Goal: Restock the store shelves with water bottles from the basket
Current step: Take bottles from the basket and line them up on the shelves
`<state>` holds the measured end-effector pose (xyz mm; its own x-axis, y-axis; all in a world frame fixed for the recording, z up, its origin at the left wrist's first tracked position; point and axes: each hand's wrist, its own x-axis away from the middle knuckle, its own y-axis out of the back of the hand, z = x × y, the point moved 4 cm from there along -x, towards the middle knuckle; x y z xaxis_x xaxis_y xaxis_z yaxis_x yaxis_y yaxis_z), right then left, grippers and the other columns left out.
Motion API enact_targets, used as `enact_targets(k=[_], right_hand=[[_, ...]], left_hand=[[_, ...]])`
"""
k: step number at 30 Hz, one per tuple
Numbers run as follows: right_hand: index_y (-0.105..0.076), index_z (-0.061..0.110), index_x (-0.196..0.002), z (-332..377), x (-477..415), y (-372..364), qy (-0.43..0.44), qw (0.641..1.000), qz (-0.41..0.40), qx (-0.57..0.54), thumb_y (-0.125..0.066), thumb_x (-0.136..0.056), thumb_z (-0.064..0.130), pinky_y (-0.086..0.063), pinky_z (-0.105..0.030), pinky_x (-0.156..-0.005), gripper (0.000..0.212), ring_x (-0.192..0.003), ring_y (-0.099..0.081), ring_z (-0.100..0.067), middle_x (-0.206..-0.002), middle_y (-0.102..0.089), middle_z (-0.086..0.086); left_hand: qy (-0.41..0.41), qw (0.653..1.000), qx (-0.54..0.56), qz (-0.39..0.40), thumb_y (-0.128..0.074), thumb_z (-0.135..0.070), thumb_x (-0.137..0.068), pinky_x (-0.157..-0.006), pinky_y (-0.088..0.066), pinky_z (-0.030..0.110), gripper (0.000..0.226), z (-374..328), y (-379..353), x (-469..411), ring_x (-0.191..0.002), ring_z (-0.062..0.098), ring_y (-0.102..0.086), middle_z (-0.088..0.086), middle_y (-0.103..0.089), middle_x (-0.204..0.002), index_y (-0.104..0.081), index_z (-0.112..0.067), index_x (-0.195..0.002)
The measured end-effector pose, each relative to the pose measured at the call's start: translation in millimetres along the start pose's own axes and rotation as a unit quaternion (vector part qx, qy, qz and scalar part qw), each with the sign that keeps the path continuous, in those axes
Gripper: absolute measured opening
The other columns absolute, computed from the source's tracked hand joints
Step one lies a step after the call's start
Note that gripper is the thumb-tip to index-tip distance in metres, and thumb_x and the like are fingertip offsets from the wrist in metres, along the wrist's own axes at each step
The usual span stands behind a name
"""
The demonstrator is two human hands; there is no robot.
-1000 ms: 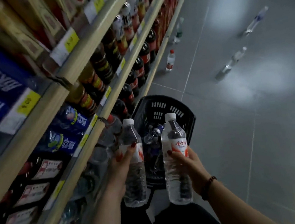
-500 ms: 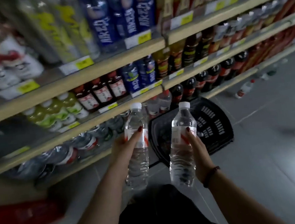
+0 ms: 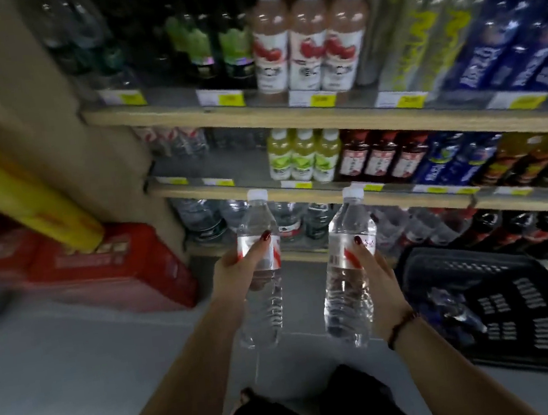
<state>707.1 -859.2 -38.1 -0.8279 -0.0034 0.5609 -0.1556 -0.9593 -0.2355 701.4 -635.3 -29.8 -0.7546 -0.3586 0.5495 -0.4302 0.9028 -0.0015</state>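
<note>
Left fingers are wrapped around the label band of one water bottle; right fingers are clamped the same way on a second water bottle. Both grips sit mid-body, caps up, and both bottles tilt slightly. The left hand and right hand are near each other, bottles apart and not touching.

We hold both in the air in front of the bottom shelf, where clear bottles already stand. The shelf above shows an open stretch at its left end beside the green-label drinks; we can't tell which slot is meant. The black basket sits on the floor to our right, against the shelving, with at least one more bottle inside, so restocking looks well short of done.

Risks from here, as we judge them:
- Both hands are loaded, so neither is free to steady the row. Pushing a bottle in could knock over its neighbours.
- The bottom shelf has low headroom under the board above. A cap could catch that edge if we go in upright.
- The bottles are thin-walled, and squeezing harder could buckle them and shift the grip.
- The picture is dim and blurred at the edges, so we could easily misjudge the gap depth.
- The red cartons stacked on the left crowd that end of the shelf.
</note>
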Motion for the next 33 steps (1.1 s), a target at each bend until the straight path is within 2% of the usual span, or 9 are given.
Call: enact_targets(k=[3,8,15,20,22,24,26,30,33], right_hand=[[-0.071,0.036,-0.078,-15,3,-52,0.008,0.999,0.016,0.027,-0.076,-0.059,0.06,-0.052,-0.037,-0.071,0.031,-0.068,-0.069,-0.001,-0.081,-0.074,0.016],[-0.065,0.017,-0.105,-36,10,-137,-0.012,0.998,0.06,0.019,-0.077,-0.065,0.055,-0.036,-0.055,-0.103,0.056,-0.095,-0.054,-0.029,-0.095,-0.064,-0.002],[-0.07,0.024,-0.072,-45,-13,-197,-0.021,0.993,0.094,0.066,-0.08,-0.05,0.062,-0.043,-0.041,-0.079,0.046,-0.06,-0.052,-0.017,-0.061,-0.061,0.003],[-0.064,0.01,-0.105,-41,-53,-230,-0.04,0.99,0.098,0.096,-0.08,-0.044,0.061,-0.039,-0.047,-0.101,0.082,-0.093,-0.059,-0.02,-0.087,-0.068,0.004],[-0.06,0.005,-0.122,-36,-76,-243,-0.044,0.988,0.113,0.093,-0.08,-0.046,0.057,-0.049,-0.041,-0.091,0.094,-0.093,-0.061,-0.019,-0.095,-0.068,0.0],[-0.059,0.007,-0.126,-33,-103,-257,-0.045,0.984,0.133,0.108,-0.076,-0.056,0.055,-0.053,-0.037,-0.078,0.086,-0.088,-0.064,-0.022,-0.105,-0.067,-0.009],[-0.06,0.008,-0.123,-34,-130,-270,-0.059,0.983,0.128,0.117,-0.073,-0.061,0.056,-0.051,-0.044,-0.087,0.08,-0.096,-0.063,-0.027,-0.113,-0.068,-0.012],[-0.069,0.015,-0.096,-40,-190,-298,-0.075,0.977,0.134,0.146,-0.072,-0.068,0.052,-0.051,-0.044,-0.082,0.047,-0.082,-0.062,-0.027,-0.087,-0.069,-0.004],[-0.067,0.015,-0.09,-46,-237,-318,-0.074,0.975,0.149,0.15,-0.068,-0.082,0.045,-0.048,-0.048,-0.088,0.031,-0.083,-0.06,-0.028,-0.093,-0.065,-0.011]], left_hand=[[0.009,0.999,0.038,-0.008,-0.082,-0.052,-0.047,-0.053,-0.045,0.026,0.048,-5,59,-7,-0.051,0.016,-0.058,0.001,-0.066,-0.057,-0.073,-0.014,-0.074],[-0.01,0.998,0.057,-0.008,-0.084,-0.047,-0.057,-0.063,-0.048,0.034,0.045,-22,135,-16,-0.065,0.024,-0.06,0.01,-0.066,-0.072,-0.073,-0.012,-0.082],[-0.03,0.998,0.058,0.012,-0.084,-0.058,-0.048,-0.069,-0.058,0.036,0.055,-34,184,-41,-0.071,0.021,-0.072,0.007,-0.076,-0.082,-0.075,-0.019,-0.086],[-0.032,0.997,0.064,-0.012,-0.082,-0.054,-0.054,-0.057,-0.055,0.026,0.039,-40,195,-73,-0.065,0.014,-0.07,0.001,-0.075,-0.073,-0.077,-0.024,-0.079],[-0.035,0.997,0.062,-0.018,-0.081,-0.057,-0.053,-0.058,-0.056,0.027,0.046,-45,196,-89,-0.066,0.016,-0.07,0.002,-0.074,-0.074,-0.076,-0.021,-0.081],[-0.038,0.998,0.056,-0.021,-0.082,-0.057,-0.054,-0.06,-0.055,0.029,0.047,-49,194,-110,-0.066,0.018,-0.069,0.003,-0.073,-0.073,-0.076,-0.019,-0.081],[-0.04,0.997,0.059,-0.026,-0.083,-0.057,-0.055,-0.059,-0.056,0.027,0.046,-52,192,-131,-0.067,0.018,-0.069,0.003,-0.073,-0.074,-0.076,-0.02,-0.082],[-0.019,0.996,0.068,-0.053,-0.081,-0.058,-0.055,-0.076,-0.058,0.038,0.057,-46,192,-180,-0.082,0.024,-0.072,0.006,-0.075,-0.088,-0.073,-0.016,-0.093],[0.009,0.995,0.078,-0.066,-0.08,-0.058,-0.051,-0.081,-0.056,0.04,0.062,-44,194,-223,-0.087,0.028,-0.072,0.007,-0.075,-0.091,-0.073,-0.016,-0.096]])
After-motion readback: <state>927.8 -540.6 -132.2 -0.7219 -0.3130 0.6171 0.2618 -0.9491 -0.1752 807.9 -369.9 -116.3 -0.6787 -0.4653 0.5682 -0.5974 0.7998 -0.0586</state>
